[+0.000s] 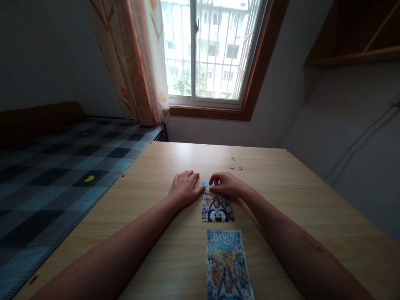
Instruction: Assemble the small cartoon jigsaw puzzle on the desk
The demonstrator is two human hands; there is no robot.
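A small, colourful jigsaw puzzle (218, 210) lies on the wooden table, showing a blue cartoon dog's face at its near end. My left hand (186, 187) rests flat beside its upper left edge, fingers spread and the thumb reaching the puzzle's border. Over the puzzle's upper part, my right hand (227, 184) has thumb and index finger curled together in a pinch. Whatever is between those fingertips is too small to make out. Nearer to me lies a picture sheet (228, 264) lettered "BLUEY", with a similar crowded cartoon picture.
Several loose puzzle pieces (240, 168) lie beyond my right hand towards the far edge of the table (312, 212). A bed with a checked cover (62, 166) stands along the left side. A curtain (137, 62) hangs by the barred window (215, 54); a shelf (353, 57) juts out at upper right.
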